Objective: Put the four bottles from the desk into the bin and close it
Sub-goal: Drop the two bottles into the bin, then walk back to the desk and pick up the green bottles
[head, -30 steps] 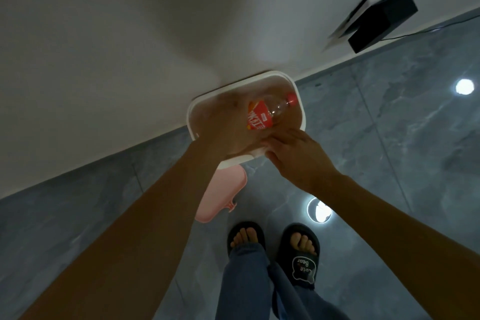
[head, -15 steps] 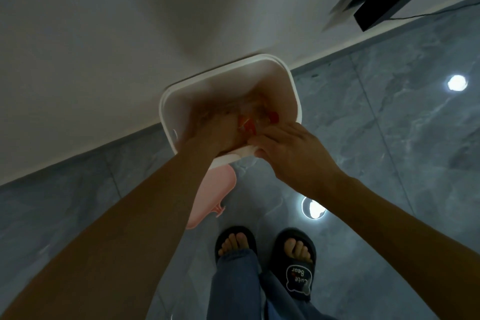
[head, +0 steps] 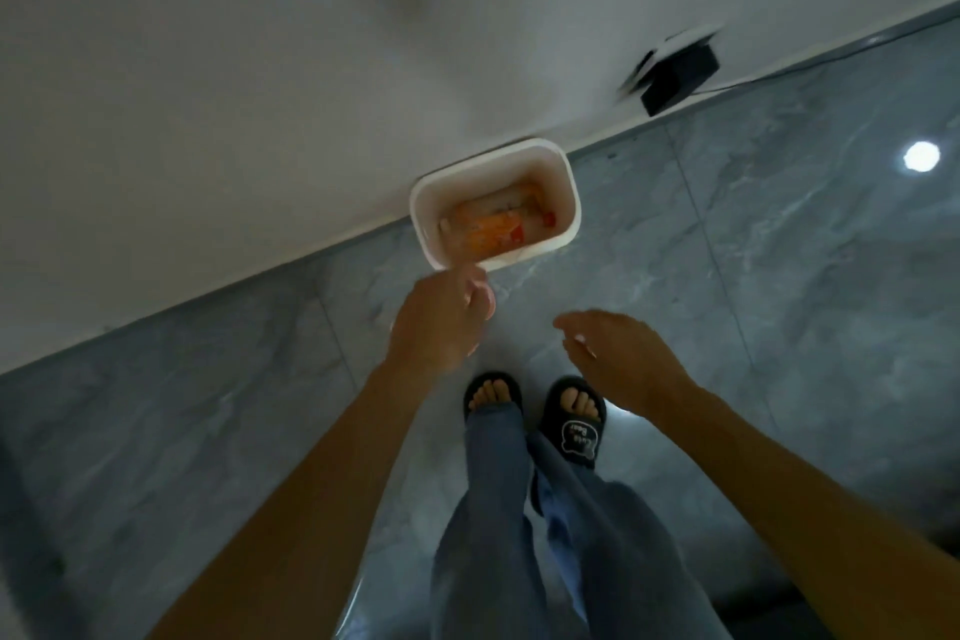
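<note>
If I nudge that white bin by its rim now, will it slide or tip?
Probably slide: the white bin stands on glossy floor tiles. It likely feels light, holding only plastic bottles. Tipping seems unlikely, since it looks squat.

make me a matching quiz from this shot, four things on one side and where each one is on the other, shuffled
Things:
1. bottles
2. bin
3. black box
4. left hand

Places:
A. against the wall to the right of the bin
B. lying inside the bin
C. on the floor against the base of the wall
D. just below the bin's near rim, nothing clearly held

Pairs: 1-B, 2-C, 3-A, 4-D
</note>
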